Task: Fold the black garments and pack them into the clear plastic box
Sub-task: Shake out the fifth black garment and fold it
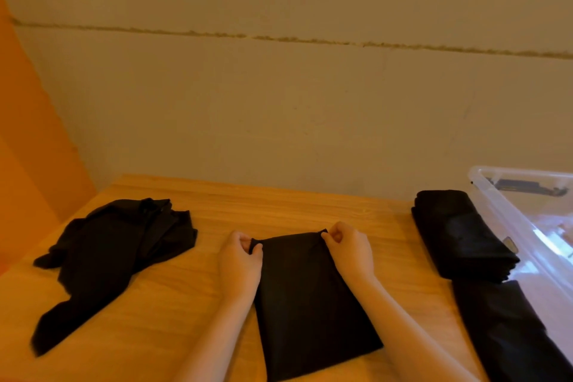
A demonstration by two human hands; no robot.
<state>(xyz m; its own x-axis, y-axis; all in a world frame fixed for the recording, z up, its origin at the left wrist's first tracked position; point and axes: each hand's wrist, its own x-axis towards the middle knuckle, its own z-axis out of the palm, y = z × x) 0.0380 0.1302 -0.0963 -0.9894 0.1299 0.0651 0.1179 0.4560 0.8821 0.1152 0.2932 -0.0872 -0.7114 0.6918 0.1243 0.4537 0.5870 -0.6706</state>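
Garment [310,304] corners in both hands' pinch

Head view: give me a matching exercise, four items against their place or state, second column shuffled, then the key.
Things:
1. crumpled black garment
2. folded garment under the hands
3. folded stack
4. clear plastic box

Places or states:
A. at the table's right edge, partly out of frame
B. unfolded, on the table's left side
C. beside the box, touching its wall
D. middle of the table, far corners pinched by left hand and right hand

Pairs: 1-B, 2-D, 3-C, 4-A
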